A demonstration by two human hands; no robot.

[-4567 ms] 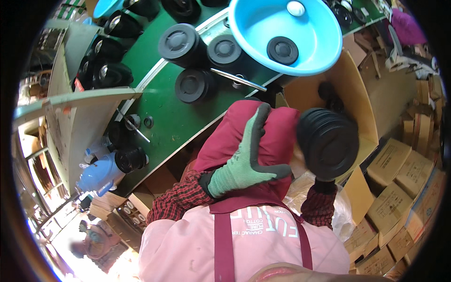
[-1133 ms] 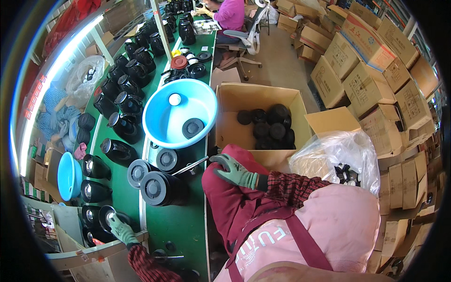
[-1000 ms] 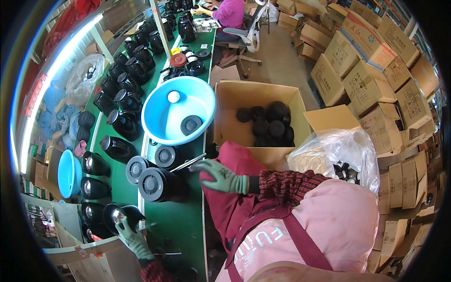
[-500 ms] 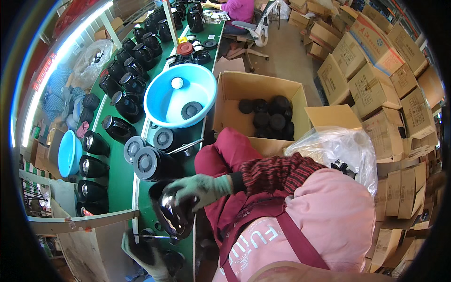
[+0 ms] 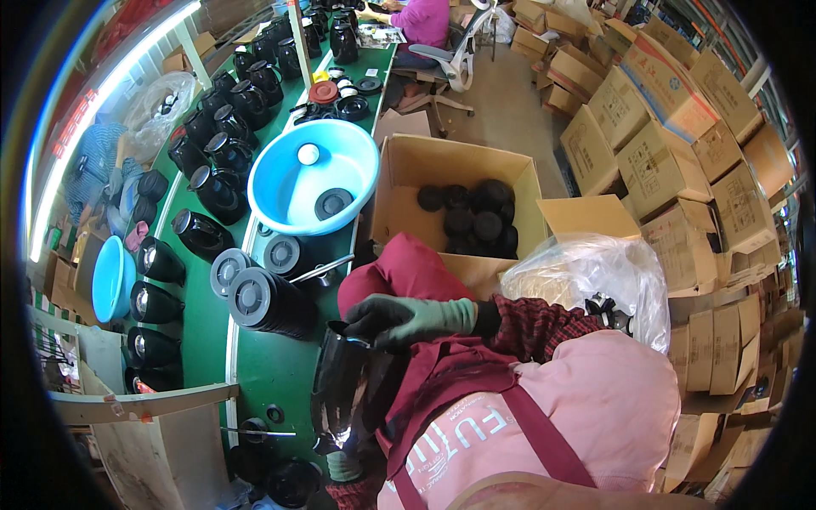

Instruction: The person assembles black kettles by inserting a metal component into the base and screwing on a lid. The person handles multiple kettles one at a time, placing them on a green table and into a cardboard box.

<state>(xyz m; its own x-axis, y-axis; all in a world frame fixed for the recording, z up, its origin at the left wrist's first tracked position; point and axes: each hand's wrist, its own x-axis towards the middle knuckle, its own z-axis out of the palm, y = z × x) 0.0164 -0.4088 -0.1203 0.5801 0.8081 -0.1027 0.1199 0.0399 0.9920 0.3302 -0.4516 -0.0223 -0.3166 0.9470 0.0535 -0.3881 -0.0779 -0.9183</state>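
grasping a black jug [image 5: 337,387] at the edge of a green bench [image 5: 280,365]

from where i stand, the right hand [image 5: 412,319], in a green glove with dark fingers, is curled over the upper end of the jug and grips it there. the left hand [image 5: 344,466] is mostly tucked behind the jug's lower end; just a bit of pale green glove shows, so i can't tell whether its fingers are clenched or loose. the jug, dark and glossy, is over the near edge of the bench, just beside the maroon apron [image 5: 450,365] worn over a pink top [image 5: 612,382].

near the jug on the bench sits a thick stack of black lids [image 5: 252,297], with a second lid [image 5: 229,270] and a third lid [image 5: 282,253] close behind it. a metal rod [image 5: 327,268] slants next to them. a small black ring [image 5: 274,414] and a thin rod [image 5: 270,434] lie to the left of the jug.

farther along, a blue basin [image 5: 370,183] holds a round white piece [image 5: 308,154] and a dark disc [image 5: 333,203]. more black jugs [image 5: 219,194] line the far side. right of the bench, an open cardboard box [image 5: 391,170] holds black round pieces [image 5: 487,226], with a clear plastic bag [image 5: 629,272] near it. at the far end sits another person [image 5: 421,21] in purple.
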